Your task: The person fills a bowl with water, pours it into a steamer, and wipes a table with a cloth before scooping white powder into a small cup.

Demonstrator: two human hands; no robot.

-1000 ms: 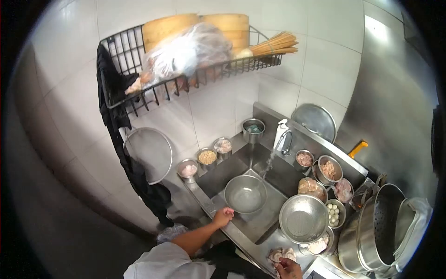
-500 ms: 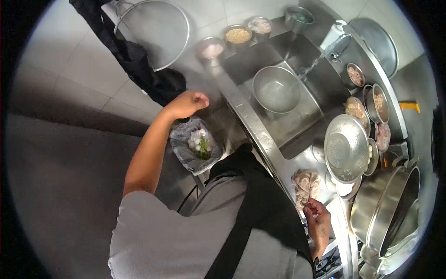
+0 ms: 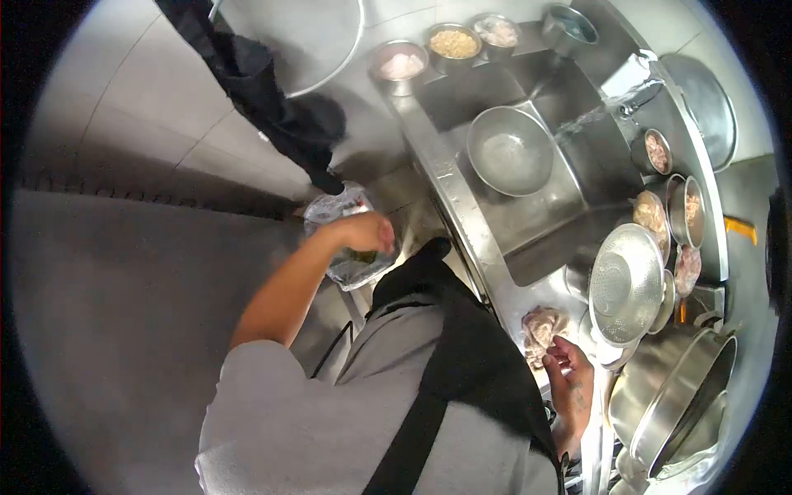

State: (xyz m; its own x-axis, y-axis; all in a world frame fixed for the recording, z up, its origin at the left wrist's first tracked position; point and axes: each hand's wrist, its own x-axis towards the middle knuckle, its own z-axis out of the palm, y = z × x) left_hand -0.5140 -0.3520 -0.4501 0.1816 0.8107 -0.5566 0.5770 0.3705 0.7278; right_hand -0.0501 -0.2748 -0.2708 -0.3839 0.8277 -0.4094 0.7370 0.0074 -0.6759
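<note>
My left hand is over a bin lined with clear plastic, its fingers curled closed; anything inside them is hidden. Some green scraps show below it in the bin. On the steel counter lies a crumpled brownish lump, too unclear to name as cloth or food. My right hand is at its lower edge, thumb and fingers loosely bent with a gap between them, the fingertips close to or touching the lump.
A metal bowl sits in the sink, near running water from the tap. Small food bowls stand around the rim, among them one of yellowish pieces. A perforated strainer and large pots are on the right.
My left hand has moved down over the lined bin, covering most of its white and green contents. My right hand stays beside the lump. The view has shifted slightly.
</note>
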